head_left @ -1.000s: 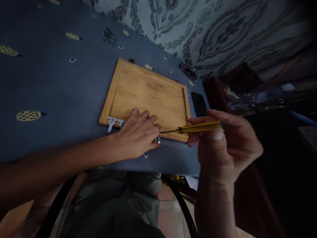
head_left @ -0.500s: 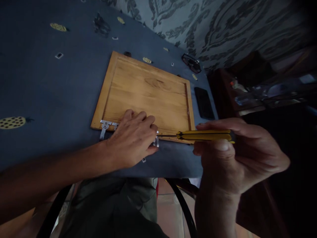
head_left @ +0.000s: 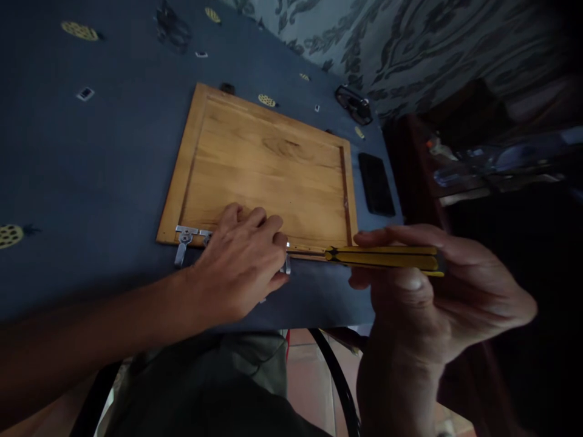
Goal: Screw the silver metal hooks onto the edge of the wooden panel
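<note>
A framed wooden panel [head_left: 268, 170] lies on the dark blue table. Metal hinges [head_left: 183, 243] sit along its near edge, one at the left corner and another partly under my left hand [head_left: 241, 261]. That hand is bent over the near edge, its thumb and fingers closed around the hinge hardware, mostly hidden beneath them. My right hand [head_left: 410, 285] grips a screwdriver with a yellow and black handle [head_left: 385, 258]. The screwdriver's thin shaft points left along the near edge toward my left hand; its tip is hard to make out.
Beyond the panel's right side lies a black phone-like object [head_left: 376, 184], with dark glasses [head_left: 354, 105] farther back. A dark item [head_left: 172, 27] rests at the far left. Cluttered shelving [head_left: 478, 164] stands at the right.
The panel and table have shifted slightly left in view. The screwdriver handle is a little lower and farther right; both hands keep their hold.
</note>
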{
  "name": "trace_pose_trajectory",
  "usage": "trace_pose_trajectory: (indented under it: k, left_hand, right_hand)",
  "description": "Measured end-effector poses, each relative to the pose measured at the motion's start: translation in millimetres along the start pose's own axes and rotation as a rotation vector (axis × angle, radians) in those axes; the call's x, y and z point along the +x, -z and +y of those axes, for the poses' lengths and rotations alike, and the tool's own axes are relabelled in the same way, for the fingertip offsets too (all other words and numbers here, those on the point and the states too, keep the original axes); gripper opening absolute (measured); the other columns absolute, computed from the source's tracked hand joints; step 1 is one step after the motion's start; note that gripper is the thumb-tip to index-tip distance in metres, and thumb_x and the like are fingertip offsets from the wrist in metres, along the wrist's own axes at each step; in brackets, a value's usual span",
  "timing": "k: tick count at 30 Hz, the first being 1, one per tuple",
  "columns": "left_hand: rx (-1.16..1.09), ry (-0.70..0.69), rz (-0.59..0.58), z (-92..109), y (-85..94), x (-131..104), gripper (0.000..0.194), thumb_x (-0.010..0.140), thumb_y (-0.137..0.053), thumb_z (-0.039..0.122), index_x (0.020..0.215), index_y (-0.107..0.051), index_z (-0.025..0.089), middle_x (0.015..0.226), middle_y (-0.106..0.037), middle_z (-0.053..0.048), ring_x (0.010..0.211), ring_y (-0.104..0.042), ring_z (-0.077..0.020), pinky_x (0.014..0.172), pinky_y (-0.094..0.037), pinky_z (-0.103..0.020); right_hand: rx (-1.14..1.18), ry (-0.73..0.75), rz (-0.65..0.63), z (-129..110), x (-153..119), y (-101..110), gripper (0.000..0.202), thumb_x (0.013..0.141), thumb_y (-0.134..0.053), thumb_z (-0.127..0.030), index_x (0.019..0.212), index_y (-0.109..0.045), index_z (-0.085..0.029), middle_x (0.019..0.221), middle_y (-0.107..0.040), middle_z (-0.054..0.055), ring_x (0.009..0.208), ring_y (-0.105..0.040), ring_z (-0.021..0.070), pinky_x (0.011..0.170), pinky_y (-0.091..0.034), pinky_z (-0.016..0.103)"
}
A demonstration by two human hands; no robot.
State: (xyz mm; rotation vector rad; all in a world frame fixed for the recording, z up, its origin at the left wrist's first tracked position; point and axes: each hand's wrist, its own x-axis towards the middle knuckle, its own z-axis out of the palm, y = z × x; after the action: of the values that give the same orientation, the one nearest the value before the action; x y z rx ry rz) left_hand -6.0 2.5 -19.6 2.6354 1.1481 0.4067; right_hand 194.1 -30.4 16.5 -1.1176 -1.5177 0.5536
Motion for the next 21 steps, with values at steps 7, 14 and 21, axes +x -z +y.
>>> trace_pose_trajectory:
  k: [7, 14, 21]
  left_hand:
    - [0.001, 0.005, -0.048, 2.7, 5.3, 3.4, 0.027, 0.093, -0.074, 0.042, 0.097, -0.073, 0.015, 0.103, -0.068, -0.011, 0.104, -0.065, -0.0334, 0.090, -0.048, -0.054]
    - [-0.089, 0.028, -0.088, 1.5, 15.2, 4.8, 0.031, 0.094, -0.074, 0.043, 0.106, -0.071, 0.014, 0.106, -0.071, -0.011, 0.107, -0.067, -0.0329, 0.096, -0.051, -0.055]
    - [-0.374, -0.030, 0.137, 3.6, 50.1, 7.0, 0.032, 0.107, -0.047, 0.033, 0.136, -0.061, 0.028, 0.131, -0.068, -0.006, 0.123, -0.063, -0.0223, 0.102, -0.054, -0.037]
  right_hand:
    - [-0.041, 0.061, -0.007, 7.7, 6.4, 2.6, 0.023, 0.082, -0.088, -0.042, 0.099, -0.080, -0.029, 0.084, -0.079, 0.002, 0.063, -0.071, 0.0217, 0.050, -0.060, 0.039]
    - [-0.043, 0.140, -0.045, 10.5, 10.9, -5.4, 0.022, 0.087, -0.084, -0.041, 0.105, -0.082, -0.028, 0.087, -0.080, 0.002, 0.068, -0.073, 0.0213, 0.060, -0.063, 0.040]
    - [0.024, 0.119, -0.150, 15.8, 10.1, -9.4, 0.014, 0.089, -0.083, -0.025, 0.102, -0.083, -0.031, 0.089, -0.080, -0.001, 0.077, -0.075, 0.0191, 0.070, -0.064, 0.036]
